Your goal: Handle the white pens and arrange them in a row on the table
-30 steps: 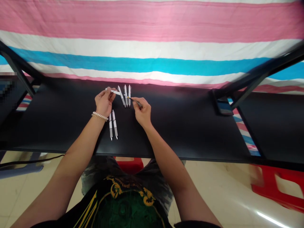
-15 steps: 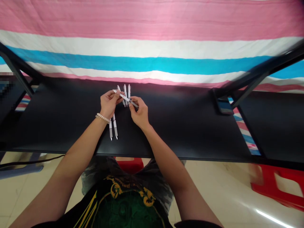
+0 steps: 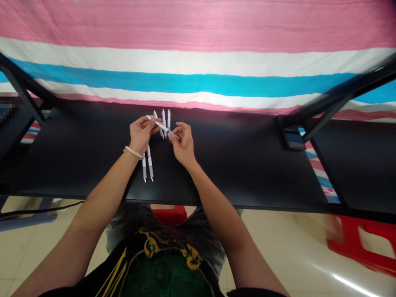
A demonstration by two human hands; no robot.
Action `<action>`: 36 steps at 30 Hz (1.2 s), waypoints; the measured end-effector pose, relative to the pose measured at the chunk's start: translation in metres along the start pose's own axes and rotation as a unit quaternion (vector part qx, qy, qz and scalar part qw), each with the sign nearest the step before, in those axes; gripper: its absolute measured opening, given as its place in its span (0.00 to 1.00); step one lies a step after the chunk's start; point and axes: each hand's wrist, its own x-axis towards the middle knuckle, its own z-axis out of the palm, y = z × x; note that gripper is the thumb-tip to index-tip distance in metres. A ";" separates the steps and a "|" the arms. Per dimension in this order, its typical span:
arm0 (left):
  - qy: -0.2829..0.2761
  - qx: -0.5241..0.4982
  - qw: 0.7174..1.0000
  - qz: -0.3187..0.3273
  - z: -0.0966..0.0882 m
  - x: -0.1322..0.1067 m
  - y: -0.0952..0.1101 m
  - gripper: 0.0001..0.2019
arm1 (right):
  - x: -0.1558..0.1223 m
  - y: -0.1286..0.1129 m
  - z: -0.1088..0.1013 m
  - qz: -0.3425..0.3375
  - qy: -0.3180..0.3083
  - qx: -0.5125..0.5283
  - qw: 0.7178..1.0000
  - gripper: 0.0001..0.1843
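The left hand [image 3: 141, 134] and the right hand [image 3: 185, 143] stand a little apart, linked by one white pen [image 3: 161, 127] that slants between them above the desk [image 3: 235, 165]. The left thumb and fingers are clamped on the pen's barrel at its far left end; the right thumb and fingertips pinch the grey grip [image 3: 175, 135] at its near right end.

A second ago the barrel and the grip are two loose pieces, one in each hand, with a thin refill jutting from the right-hand piece. Now barrel and grip lie in one straight line, and no refill shows between them. That points to the work being at the joining stage, with the refill inside the barrel; whether the joint is tight, I cannot tell. Compared with half a second ago, the pen hardly shifts, but the right forefinger is lifted away and the hold there looks lighter, perhaps a new grasp for turning the grip.

On the desk, three far pens [image 3: 164, 119] lie side by side just beyond the held one, partly hidden by it and the fingers. Two near pens [image 3: 150, 163] lie by the left wrist, tips towards the near edge, their far ends partly covered.
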 end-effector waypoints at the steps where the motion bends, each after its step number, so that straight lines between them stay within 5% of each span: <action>1: 0.001 0.002 1.000 0.001 0.000 0.000 0.000 0.21 | 0.000 0.000 0.000 0.010 -0.004 0.009 1.000 0.19; 9: -0.009 0.025 0.999 0.021 -0.001 0.000 -0.003 0.23 | 0.002 0.003 -0.002 0.038 -0.020 0.027 0.999 0.18; 15: -0.007 0.039 0.998 0.047 -0.001 0.000 -0.005 0.35 | 0.001 0.002 -0.002 0.022 -0.001 0.002 1.000 0.22; 26: 0.004 0.029 0.999 0.043 -0.001 0.000 -0.005 0.28 | 0.002 -0.007 -0.003 0.033 -0.001 0.000 0.999 0.17; 32: 0.017 0.023 0.999 0.021 0.000 0.000 -0.005 0.36 | 0.002 -0.008 -0.004 0.053 -0.011 0.002 0.999 0.14; 36: 0.021 0.012 1.000 0.019 0.001 0.002 -0.004 0.31 | 0.002 -0.011 -0.004 0.046 0.015 -0.017 0.999 0.21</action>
